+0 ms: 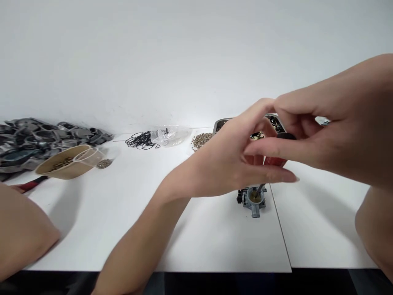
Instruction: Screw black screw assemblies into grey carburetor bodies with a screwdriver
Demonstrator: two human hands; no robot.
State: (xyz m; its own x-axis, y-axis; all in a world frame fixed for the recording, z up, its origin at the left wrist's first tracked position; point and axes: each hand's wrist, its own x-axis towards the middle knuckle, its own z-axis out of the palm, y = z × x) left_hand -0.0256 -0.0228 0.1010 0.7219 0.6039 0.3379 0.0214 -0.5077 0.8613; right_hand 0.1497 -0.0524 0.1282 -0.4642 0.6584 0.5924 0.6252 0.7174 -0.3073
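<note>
A small grey metal carburetor (254,200) sits on the white table, with the thin shaft of a screwdriver (276,161) tilted down into its round opening. My left hand (227,159) is closed around the screwdriver's red handle, the fingers partly hidden behind it. From the right, my right hand (325,127) pinches near the handle's dark top end, its thumb reaching across toward my left hand. The screwdriver tip is out of sight inside the carburetor.
Behind my hands stands a metal tray (219,123) of small parts, beside a pile of brass pieces (202,140). Black rubber rings (141,140) and a clear plastic bag (172,135) lie further left. A tan container (66,164), plastic cup (89,157) and grey castings (37,137) line the left.
</note>
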